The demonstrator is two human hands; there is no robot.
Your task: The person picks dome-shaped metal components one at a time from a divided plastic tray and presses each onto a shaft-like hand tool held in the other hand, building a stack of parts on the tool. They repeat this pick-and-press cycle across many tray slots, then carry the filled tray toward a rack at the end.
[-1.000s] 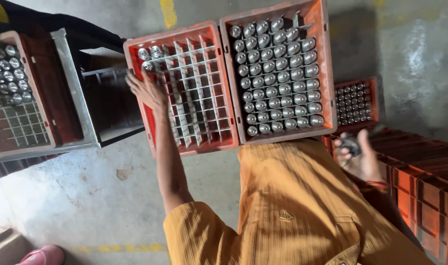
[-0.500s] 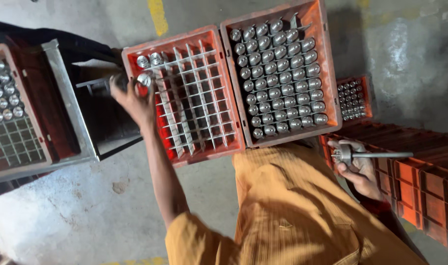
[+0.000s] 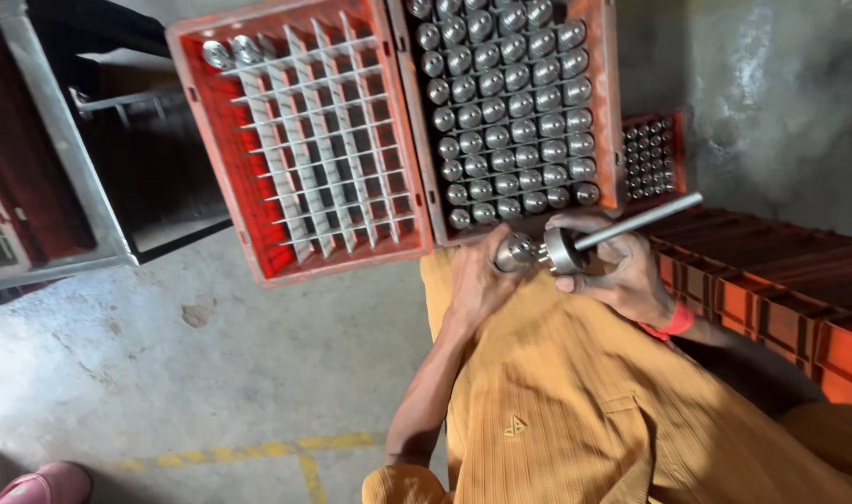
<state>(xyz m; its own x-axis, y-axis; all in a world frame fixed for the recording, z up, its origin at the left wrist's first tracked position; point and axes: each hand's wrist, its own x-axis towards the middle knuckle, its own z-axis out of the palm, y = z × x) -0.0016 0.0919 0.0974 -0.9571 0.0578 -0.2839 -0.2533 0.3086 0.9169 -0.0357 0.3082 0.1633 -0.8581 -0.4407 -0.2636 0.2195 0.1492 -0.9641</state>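
My left hand point(image 3: 477, 280) is closed around a short shiny metal cylinder point(image 3: 516, 252), held over my lap in orange clothing. My right hand point(image 3: 624, 275) grips a metal tool with a round head point(image 3: 564, 249) and a long thin rod point(image 3: 645, 217) that points up to the right. The tool's head meets the end of the cylinder. Just above the hands lies a red crate point(image 3: 605, 103) filled with several similar metal parts. To its left a red crate with white dividers point(image 3: 211, 140) holds two metal parts point(image 3: 230, 51) in its top left corner.
A small red crate of smaller metal parts point(image 3: 655, 154) lies beyond the full crate. Stacked orange crates point(image 3: 771, 303) stand at the right. A grey metal frame point(image 3: 57, 140) borders a dark bin at the left. A pink shoe point(image 3: 43, 483) and yellow floor line point(image 3: 258, 453) show below.
My left hand has come back from the top left corner of the divided crate to my lap and now holds a cylinder. My right hand has brought the tool up against it.
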